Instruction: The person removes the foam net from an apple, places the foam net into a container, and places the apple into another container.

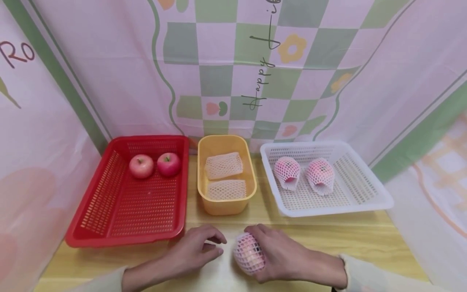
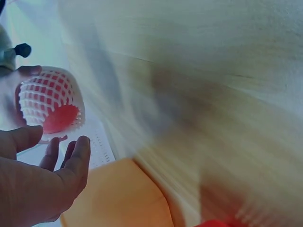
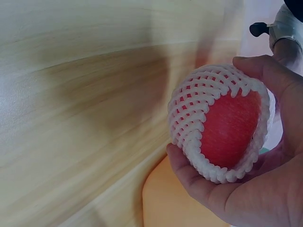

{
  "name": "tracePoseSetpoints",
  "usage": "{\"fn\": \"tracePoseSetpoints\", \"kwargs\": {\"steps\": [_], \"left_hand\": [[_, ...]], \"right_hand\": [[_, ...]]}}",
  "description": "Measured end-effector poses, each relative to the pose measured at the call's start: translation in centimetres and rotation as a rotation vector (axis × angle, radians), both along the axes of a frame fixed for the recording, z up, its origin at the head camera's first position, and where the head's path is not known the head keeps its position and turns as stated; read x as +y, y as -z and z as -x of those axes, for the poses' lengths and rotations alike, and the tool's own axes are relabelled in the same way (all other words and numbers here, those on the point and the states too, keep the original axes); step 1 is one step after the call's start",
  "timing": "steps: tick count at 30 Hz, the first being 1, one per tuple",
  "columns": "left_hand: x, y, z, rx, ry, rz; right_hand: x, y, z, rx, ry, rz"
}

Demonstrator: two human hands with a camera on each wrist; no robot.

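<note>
My right hand (image 1: 279, 253) grips an apple in a white foam net (image 1: 249, 253) over the front of the table. In the right wrist view, thumb and fingers curl round the netted apple (image 3: 227, 127), and bare red skin shows at the net's open end. To its left, my left hand (image 1: 198, 247) holds nothing, its fingers loosely bent and pointing at the apple, a small gap away. The left wrist view shows this left hand (image 2: 45, 184) with thumb and fingers apart, just in front of the netted apple (image 2: 49, 101).
A red basket (image 1: 127, 239) at the left bears two bare apples. The yellow bin (image 1: 226, 207) in the middle contains two flat foam nets (image 1: 226, 190). In the white basket (image 1: 335, 209) at the right sit two netted apples (image 1: 321, 174). A patterned curtain (image 1: 219, 81) hangs behind.
</note>
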State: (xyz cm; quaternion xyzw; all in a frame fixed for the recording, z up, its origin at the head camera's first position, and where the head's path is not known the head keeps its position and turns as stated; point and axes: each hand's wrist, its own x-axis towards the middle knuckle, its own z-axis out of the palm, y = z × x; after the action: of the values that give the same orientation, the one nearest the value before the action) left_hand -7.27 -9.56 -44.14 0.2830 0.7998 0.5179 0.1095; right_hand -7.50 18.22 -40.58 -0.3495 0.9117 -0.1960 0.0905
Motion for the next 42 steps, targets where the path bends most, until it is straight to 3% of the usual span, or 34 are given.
{"fn": "tracePoseSetpoints", "kwargs": {"steps": [10, 19, 31, 42], "left_hand": [[0.9, 0.8, 0.3, -0.053, -0.020, -0.005], [1.6, 1.5, 0.6, -0.060, -0.011, -0.006], [2.3, 1.7, 0.5, -0.081, -0.027, -0.039], [2.2, 1.9, 0.4, -0.189, -0.013, -0.112]], "right_hand": [[-0.3, 0.3, -0.2, -0.018, -0.017, 0.002], [-0.5, 0.4, -0.1, -0.047, -0.055, -0.002], [-0.6, 0.6, -0.4, -0.010, -0.071, 0.010], [-0.7, 0.5, -0.3, -0.043, -0.068, 0.013]]}}
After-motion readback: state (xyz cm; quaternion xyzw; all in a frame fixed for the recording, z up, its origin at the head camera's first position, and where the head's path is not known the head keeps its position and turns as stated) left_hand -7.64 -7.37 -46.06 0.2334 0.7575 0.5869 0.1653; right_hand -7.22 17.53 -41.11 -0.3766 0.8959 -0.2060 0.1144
